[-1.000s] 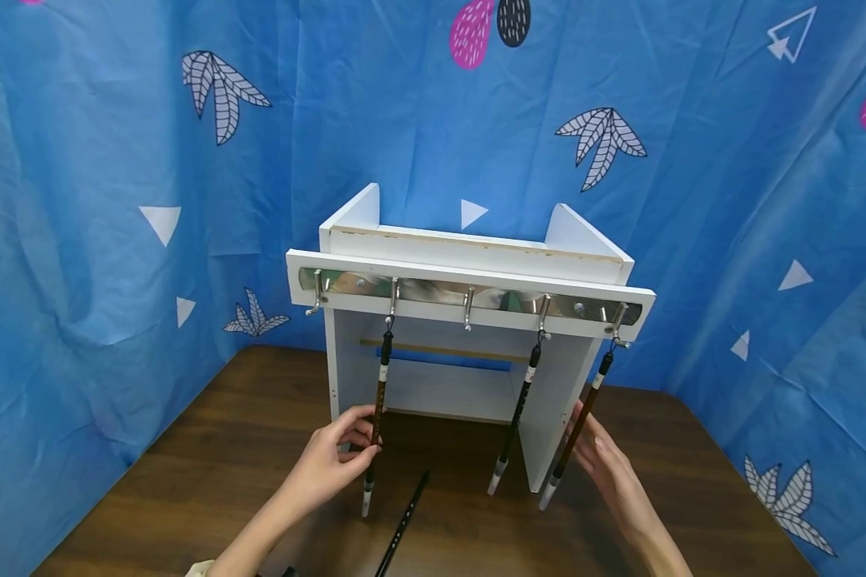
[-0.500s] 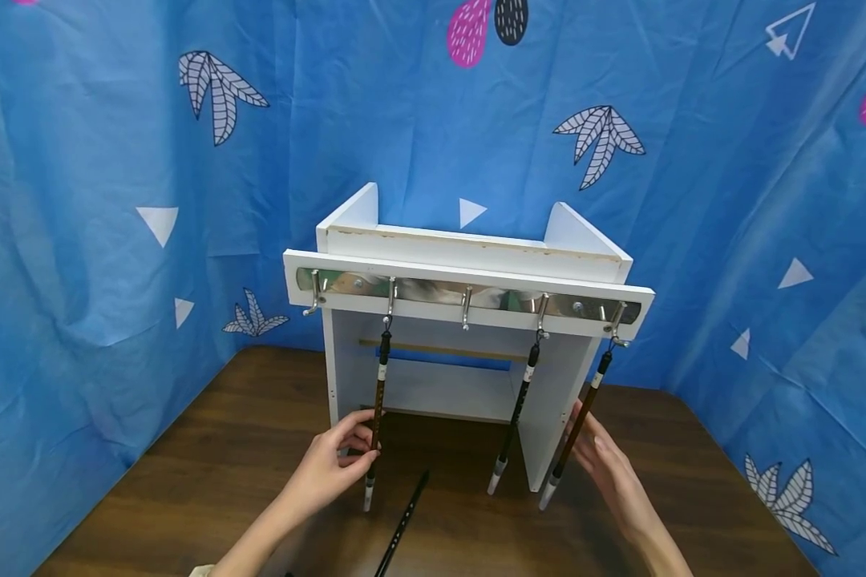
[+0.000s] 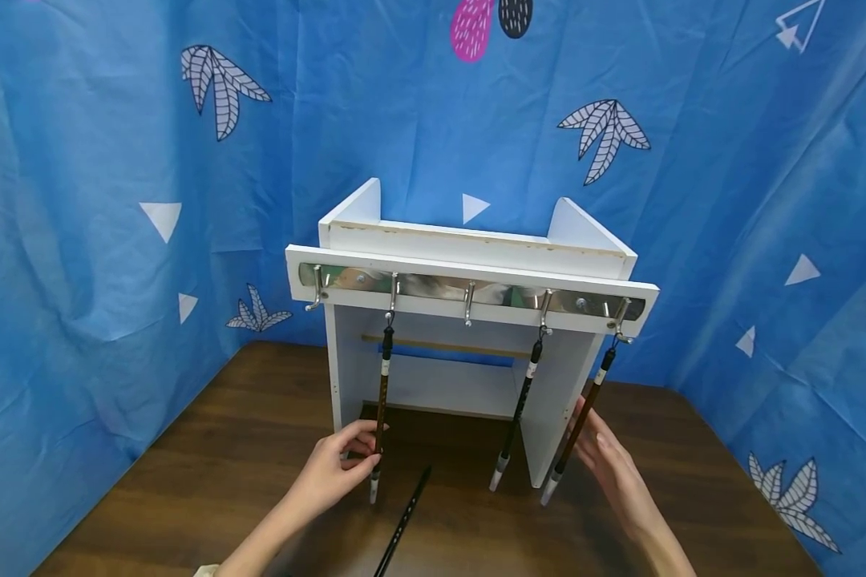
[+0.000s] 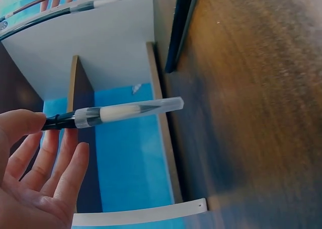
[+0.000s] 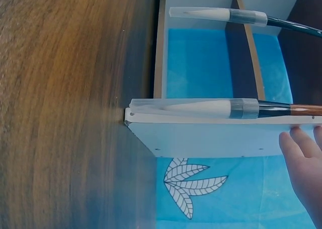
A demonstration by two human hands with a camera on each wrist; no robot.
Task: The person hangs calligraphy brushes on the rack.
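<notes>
A brown-handled paint brush (image 3: 383,385) with a clear cap over its bristles hangs by a loop from the second hook from the left. My left hand (image 3: 335,465) pinches its lower handle between thumb and fingers, and the capped tip (image 4: 141,109) sticks out past them in the left wrist view. My right hand (image 3: 617,477) is raised with fingers extended at the outer side of the shelf's right panel, beside a reddish-brown capped brush (image 3: 584,413) on the rightmost hook. Another capped brush (image 3: 523,401), dark-handled, hangs from the fourth hook.
A white shelf unit (image 3: 440,240) stands on the wooden table (image 3: 188,457), with a metal hook strip (image 3: 433,286) on a board along its front. The first and third hooks carry nothing. A black rod (image 3: 404,517) with pale marks lies in front. Blue patterned cloth (image 3: 418,104) surrounds everything.
My left hand has slipped slightly lower along its brush, whose capped tip has swung a little to the right and toward the shelf. The right hand and the other brushes stay put.
</notes>
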